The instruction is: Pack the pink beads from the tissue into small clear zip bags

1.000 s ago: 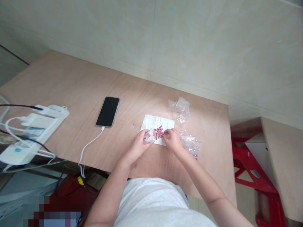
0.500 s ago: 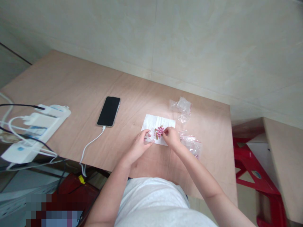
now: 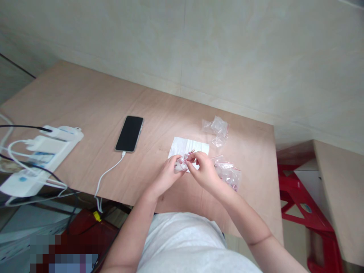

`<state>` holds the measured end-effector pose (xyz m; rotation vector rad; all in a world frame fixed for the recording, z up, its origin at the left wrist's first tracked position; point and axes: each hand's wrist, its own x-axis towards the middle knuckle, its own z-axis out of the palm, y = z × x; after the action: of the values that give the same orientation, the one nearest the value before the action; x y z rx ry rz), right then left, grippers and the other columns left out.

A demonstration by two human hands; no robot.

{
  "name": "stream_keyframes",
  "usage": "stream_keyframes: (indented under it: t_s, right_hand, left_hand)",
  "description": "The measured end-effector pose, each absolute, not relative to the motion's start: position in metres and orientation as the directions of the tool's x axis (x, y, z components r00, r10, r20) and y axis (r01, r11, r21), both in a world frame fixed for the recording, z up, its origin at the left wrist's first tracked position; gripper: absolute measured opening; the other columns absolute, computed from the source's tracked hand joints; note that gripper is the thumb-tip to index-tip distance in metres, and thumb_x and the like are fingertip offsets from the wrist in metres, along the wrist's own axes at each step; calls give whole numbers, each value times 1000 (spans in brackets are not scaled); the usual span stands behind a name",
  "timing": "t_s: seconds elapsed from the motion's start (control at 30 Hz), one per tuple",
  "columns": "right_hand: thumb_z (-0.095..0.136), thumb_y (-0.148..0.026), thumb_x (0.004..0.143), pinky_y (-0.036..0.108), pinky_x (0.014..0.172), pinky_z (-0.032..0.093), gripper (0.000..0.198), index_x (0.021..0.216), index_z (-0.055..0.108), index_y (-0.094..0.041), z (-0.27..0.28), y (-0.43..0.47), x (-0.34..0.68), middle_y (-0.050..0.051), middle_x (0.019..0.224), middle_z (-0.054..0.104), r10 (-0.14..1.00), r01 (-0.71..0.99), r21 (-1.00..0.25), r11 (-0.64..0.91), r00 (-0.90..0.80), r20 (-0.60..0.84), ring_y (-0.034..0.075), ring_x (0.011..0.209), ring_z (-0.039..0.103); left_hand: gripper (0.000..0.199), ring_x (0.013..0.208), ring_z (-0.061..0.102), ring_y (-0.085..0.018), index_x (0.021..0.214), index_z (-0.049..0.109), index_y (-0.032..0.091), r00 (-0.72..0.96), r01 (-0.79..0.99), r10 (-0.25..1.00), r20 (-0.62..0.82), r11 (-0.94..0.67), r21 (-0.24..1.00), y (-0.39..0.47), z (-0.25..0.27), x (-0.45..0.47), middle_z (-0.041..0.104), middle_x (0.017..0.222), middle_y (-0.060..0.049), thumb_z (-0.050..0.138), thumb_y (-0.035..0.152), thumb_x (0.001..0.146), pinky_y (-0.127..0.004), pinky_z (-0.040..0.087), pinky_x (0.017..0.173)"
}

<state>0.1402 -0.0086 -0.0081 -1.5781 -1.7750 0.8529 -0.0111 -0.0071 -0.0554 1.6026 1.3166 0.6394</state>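
Note:
My left hand (image 3: 171,168) holds a small clear plastic bag (image 3: 182,165) with its mouth towards the right, over a white sheet of paper (image 3: 182,144). Pink specks show inside the bag. At the bag's mouth is my right hand (image 3: 200,163), thumb and fingers curled in a pinch; what lies between the fingertips is too small to make out. Pink beads and a brownish capsule-like piece (image 3: 192,152) on the paper are mostly hidden by this hand. Just right of it lie clear zip bags (image 3: 229,174) with pink and dark bits in them.
Crumpled clear bags (image 3: 218,129) lie farther back on the wooden table (image 3: 159,113). A phone (image 3: 129,133) with a white charging cable (image 3: 109,172) is to the left, beyond it a power strip (image 3: 62,144) full of plugs. A red stool (image 3: 304,208) stands at the right.
My right hand has moved left from the pile of beads to the bag's mouth, and now covers most of the pile. My left hand stays in place with the bag.

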Motion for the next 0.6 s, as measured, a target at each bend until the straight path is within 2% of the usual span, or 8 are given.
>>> stream_keyframes:
  t_s: [0.13,0.3,0.4,0.6]
  right_hand:
    - [50,-26,77,32,73,40,13,82,60,-20,3,-15,137,5,77,58,991,579,-809,101,-128,32,17,77,51]
    - [47,-29,80,28,66,42,21,94,61,-22,6,-19,155,6,90,59,1000,452,-892,12,-30,-2,15,76,52]
    - [53,-30,76,26,64,43,19,90,62,-21,5,-22,165,6,94,59,992,302,-951,-62,-85,-92,15,78,54]
    - [59,-35,70,27,64,44,16,75,60,-20,11,-31,171,4,86,58,980,85,-985,-149,-123,-159,15,76,55]
  left_hand:
    - [42,102,51,-21,108,48,19,310,394,937,-161,28,919,-10,-41,-8,55,110,-8,61,24,68,-36,39,89]
    - [40,115,44,-20,116,45,22,487,236,850,-204,97,967,-16,-14,-7,48,123,-7,53,23,77,-36,35,97]
    - [39,121,37,-19,119,44,25,567,173,801,-192,112,978,-18,0,-6,44,129,-5,49,25,80,-37,31,101]
    - [38,121,38,-20,118,48,25,634,117,754,-174,128,985,-22,12,-6,51,122,-5,49,31,80,-38,34,99]
